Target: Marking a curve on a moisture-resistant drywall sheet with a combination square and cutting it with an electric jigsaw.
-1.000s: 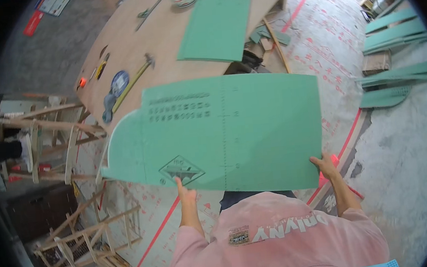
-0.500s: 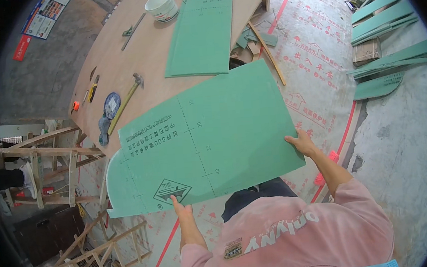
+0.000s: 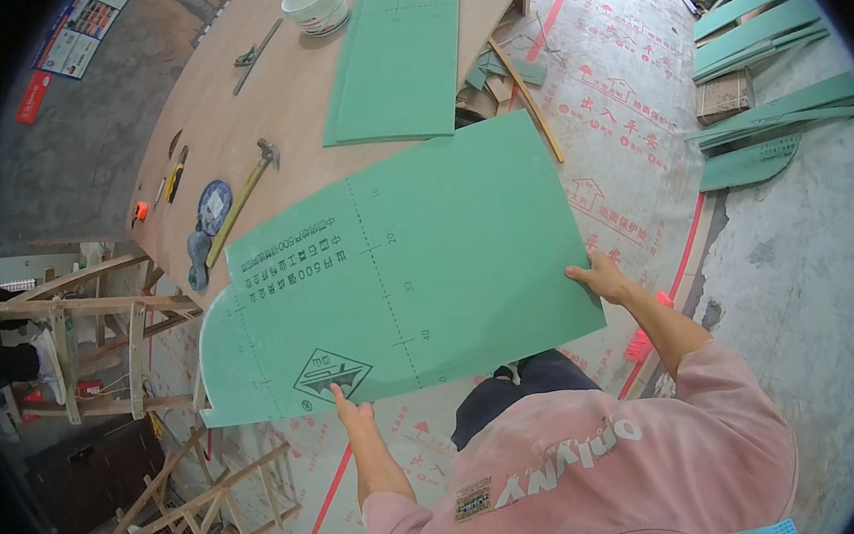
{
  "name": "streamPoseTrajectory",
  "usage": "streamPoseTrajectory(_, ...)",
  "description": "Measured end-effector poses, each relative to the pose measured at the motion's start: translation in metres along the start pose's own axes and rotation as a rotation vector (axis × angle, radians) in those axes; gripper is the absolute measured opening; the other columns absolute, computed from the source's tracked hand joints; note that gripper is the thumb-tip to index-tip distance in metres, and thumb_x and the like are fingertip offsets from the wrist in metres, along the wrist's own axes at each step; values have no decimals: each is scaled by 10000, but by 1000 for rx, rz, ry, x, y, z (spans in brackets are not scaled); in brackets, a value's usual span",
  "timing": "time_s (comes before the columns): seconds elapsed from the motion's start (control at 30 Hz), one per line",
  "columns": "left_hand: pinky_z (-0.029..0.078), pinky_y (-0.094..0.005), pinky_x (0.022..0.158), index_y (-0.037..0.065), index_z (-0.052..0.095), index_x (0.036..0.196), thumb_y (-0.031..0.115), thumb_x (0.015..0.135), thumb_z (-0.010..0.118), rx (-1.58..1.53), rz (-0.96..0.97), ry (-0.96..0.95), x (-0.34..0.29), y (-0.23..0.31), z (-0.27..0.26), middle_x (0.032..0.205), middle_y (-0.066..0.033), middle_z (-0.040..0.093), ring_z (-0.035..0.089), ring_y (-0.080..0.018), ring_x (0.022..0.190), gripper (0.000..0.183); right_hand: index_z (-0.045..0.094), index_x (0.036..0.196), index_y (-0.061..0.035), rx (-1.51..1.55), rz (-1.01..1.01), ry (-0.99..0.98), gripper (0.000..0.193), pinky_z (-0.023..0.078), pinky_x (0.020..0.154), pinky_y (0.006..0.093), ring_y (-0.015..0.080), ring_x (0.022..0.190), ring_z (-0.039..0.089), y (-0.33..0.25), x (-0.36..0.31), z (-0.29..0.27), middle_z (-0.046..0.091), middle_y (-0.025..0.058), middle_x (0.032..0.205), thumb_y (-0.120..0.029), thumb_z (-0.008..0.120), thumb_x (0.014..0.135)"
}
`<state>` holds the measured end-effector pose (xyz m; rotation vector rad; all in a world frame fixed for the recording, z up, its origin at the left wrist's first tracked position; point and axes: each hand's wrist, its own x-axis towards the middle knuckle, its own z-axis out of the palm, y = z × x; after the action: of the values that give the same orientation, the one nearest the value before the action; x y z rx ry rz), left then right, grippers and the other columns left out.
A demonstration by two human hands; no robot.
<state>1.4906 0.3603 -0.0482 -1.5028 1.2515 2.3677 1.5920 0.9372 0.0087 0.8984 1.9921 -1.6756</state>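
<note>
Green board was pinched at its near edge by the left hand and right edge by the right hand, thumbs on top (fingers mostly hidden), before the torso. Its left end was already curved; it was not yet set down. Beyond: wooden table, hammer, stacked green sheets.

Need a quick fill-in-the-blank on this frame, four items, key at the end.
1. The left hand and right hand both hold one board, coloured ____.
2. The thumb resting on the board's printed diamond belongs to the ____ hand.
3. The other hand grips the board near its ____ edge.
4. The bucket on the wooden table is coloured ____.

Key: green; left; right; white.
</note>
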Motion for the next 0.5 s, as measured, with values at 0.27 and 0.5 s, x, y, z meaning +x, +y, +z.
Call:
streamPoseTrajectory(0.27,462,-541,930,-26,449,1310,249,922,676,49,280,419,-30,3,24,1310,-195,525,556,-344,1145,526,614,1201,76,-15,-36,2,390,520,845,341,193,922,646,3,-28,16,696,138,1041,-183,674,916)
streamPoseTrajectory(0.5,315,-457,1075,-21,506,1237,222,888,664,1153,1327,-431,-47,-32,248,1268,-190,492,440,-356,1233,455,617,1206,65,73,-31,52,362,522,840,336,193,908,652,6,-34,20,697,124,1049,-163,652,927)
